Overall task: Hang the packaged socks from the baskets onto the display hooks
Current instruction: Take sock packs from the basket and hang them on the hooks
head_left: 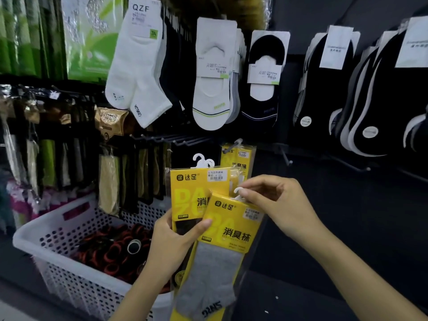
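My left hand (176, 242) grips a small stack of yellow sock packs. The front pack (222, 249) holds grey socks and tilts to the right. Behind it stands a second yellow pack (196, 188) with white plastic hangers at its top. My right hand (275, 202) pinches the white hanger (238, 192) of the front pack between thumb and forefinger. Just above, one yellow pack (238, 156) hangs on a display hook (234, 145). Empty metal hooks (183, 140) stick out to its left.
A white perforated basket (58, 228) at lower left holds dark bundles with red bands. White and black socks hang in rows above. Packaged stockings hang on the left. More bare hooks (287, 158) jut from the dark panel on the right.
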`<action>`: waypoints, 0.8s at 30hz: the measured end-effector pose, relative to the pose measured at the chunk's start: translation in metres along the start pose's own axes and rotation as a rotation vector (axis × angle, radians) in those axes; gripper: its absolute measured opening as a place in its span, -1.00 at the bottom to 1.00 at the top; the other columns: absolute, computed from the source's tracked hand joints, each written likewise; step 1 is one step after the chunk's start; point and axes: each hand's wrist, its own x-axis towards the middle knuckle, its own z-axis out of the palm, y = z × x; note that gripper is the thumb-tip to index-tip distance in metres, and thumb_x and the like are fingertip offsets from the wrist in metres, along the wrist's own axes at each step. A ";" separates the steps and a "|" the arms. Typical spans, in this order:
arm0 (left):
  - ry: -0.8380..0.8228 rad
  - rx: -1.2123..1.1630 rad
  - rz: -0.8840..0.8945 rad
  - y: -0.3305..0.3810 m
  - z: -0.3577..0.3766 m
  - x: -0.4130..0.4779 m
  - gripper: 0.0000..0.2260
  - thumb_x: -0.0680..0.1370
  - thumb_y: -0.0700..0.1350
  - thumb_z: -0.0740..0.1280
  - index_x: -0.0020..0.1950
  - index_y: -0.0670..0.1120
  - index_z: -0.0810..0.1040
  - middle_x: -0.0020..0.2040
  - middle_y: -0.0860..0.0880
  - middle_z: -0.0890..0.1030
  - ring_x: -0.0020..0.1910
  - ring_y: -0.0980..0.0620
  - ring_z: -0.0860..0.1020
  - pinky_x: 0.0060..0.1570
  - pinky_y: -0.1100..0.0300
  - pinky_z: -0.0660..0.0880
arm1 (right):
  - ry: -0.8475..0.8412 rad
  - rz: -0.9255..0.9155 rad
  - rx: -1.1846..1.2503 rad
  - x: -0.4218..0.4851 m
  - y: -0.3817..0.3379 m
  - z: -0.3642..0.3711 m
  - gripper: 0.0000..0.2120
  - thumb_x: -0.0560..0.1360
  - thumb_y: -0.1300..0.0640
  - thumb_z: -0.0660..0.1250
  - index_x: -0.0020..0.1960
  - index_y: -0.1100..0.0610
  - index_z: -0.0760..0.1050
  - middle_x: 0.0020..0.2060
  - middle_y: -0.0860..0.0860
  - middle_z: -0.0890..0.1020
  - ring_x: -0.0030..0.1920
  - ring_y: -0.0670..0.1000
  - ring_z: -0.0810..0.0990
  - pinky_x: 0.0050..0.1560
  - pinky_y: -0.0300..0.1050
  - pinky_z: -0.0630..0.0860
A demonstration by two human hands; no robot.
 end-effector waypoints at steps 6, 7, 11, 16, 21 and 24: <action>-0.007 -0.030 -0.045 -0.001 -0.003 -0.001 -0.77 0.23 0.08 0.50 -0.13 0.22 0.65 -0.13 0.17 0.70 -0.15 0.21 0.66 -0.26 0.44 0.52 | 0.087 0.093 0.166 -0.002 -0.002 0.014 -0.91 0.34 0.04 0.47 -0.18 0.02 0.68 -0.25 -0.01 0.71 -0.20 -0.09 0.68 -0.23 -0.36 0.55; -0.010 -0.033 -0.048 -0.001 -0.004 -0.001 -0.77 0.24 0.07 0.50 -0.13 0.22 0.66 -0.12 0.16 0.70 -0.15 0.20 0.66 -0.26 0.44 0.52 | 0.100 0.122 0.206 -0.002 -0.002 0.017 -0.85 0.30 -0.01 0.47 -0.17 0.03 0.69 -0.25 0.00 0.72 -0.19 -0.08 0.68 -0.23 -0.35 0.55; -0.010 -0.028 -0.046 0.000 -0.009 0.000 -0.80 0.25 0.00 0.51 -0.16 0.19 0.67 -0.14 0.16 0.71 -0.17 0.21 0.66 -0.29 0.45 0.51 | 0.130 0.201 0.302 -0.002 0.000 0.026 -0.72 0.22 -0.05 0.46 -0.14 0.08 0.69 -0.22 0.01 0.72 -0.14 -0.02 0.69 -0.18 -0.28 0.60; 0.006 -0.025 -0.065 0.001 -0.012 -0.001 -0.79 0.25 0.07 0.50 -0.13 0.22 0.66 -0.12 0.17 0.70 -0.15 0.21 0.66 -0.26 0.45 0.52 | 0.135 0.193 0.285 -0.002 0.000 0.026 -0.90 0.34 0.07 0.48 -0.16 0.05 0.68 -0.22 -0.01 0.72 -0.15 -0.06 0.68 -0.18 -0.30 0.60; -0.016 -0.078 -0.107 0.000 -0.011 -0.001 -0.77 0.26 0.04 0.50 -0.11 0.19 0.67 -0.09 0.11 0.71 -0.11 0.14 0.67 -0.24 0.38 0.55 | 0.129 0.208 0.245 -0.003 0.001 0.024 -0.97 0.42 0.16 0.45 -0.14 0.10 0.65 -0.22 0.02 0.72 -0.19 -0.09 0.68 -0.23 -0.34 0.57; -0.046 -0.090 -0.127 0.002 -0.011 0.000 -0.79 0.27 0.02 0.51 -0.12 0.18 0.68 -0.09 0.11 0.71 -0.13 0.13 0.68 -0.27 0.39 0.55 | 0.139 0.202 0.244 -0.002 0.000 0.025 -0.98 0.42 0.16 0.46 -0.17 0.11 0.64 -0.25 0.04 0.71 -0.24 -0.08 0.68 -0.26 -0.33 0.57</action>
